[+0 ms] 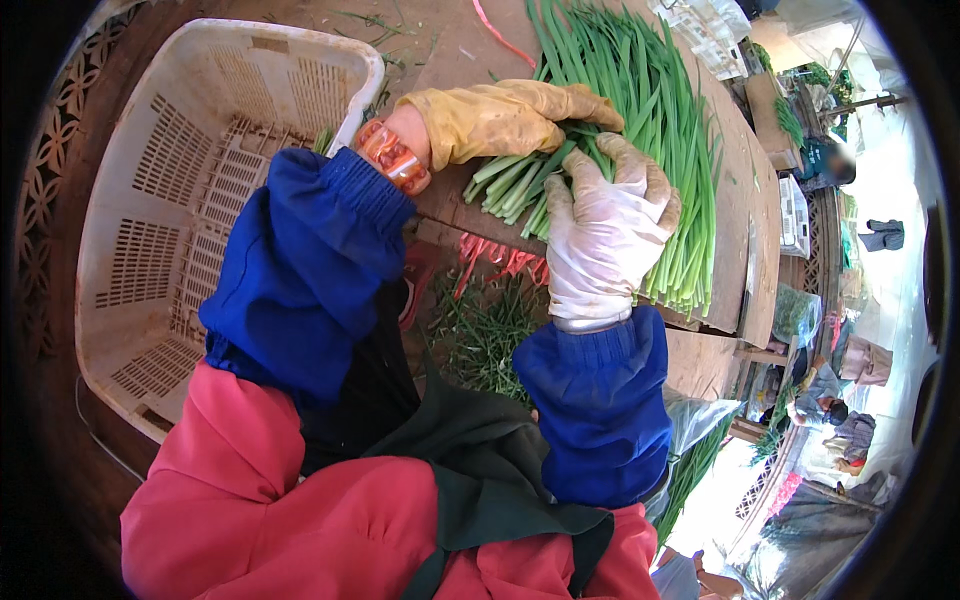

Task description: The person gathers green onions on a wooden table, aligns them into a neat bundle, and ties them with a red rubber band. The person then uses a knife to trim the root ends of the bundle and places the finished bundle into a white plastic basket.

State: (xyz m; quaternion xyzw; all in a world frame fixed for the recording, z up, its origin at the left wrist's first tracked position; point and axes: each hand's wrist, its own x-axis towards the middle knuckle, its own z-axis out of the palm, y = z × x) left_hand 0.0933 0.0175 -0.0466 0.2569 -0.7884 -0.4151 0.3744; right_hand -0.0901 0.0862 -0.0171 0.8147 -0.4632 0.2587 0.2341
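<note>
A large heap of garlic chives lies on a wooden board, with cut stalk ends towards me. My left hand, in a stained yellow rubber glove, reaches across from the left with fingers and thumb around some of the leaves. Close beside it, my right hand wears a thin whitish glove with soiled fingertips. Its fingers curl over the same smaller bunch of chives, whose pale ends point to the lower left. The fingertips of both hands are partly hidden among the leaves.
A white plastic crate stands at my left. Pink ties hang below the board's front edge, above loose green trimmings on the ground. A plastic bag with greens is at lower right. Another person is in the right background.
</note>
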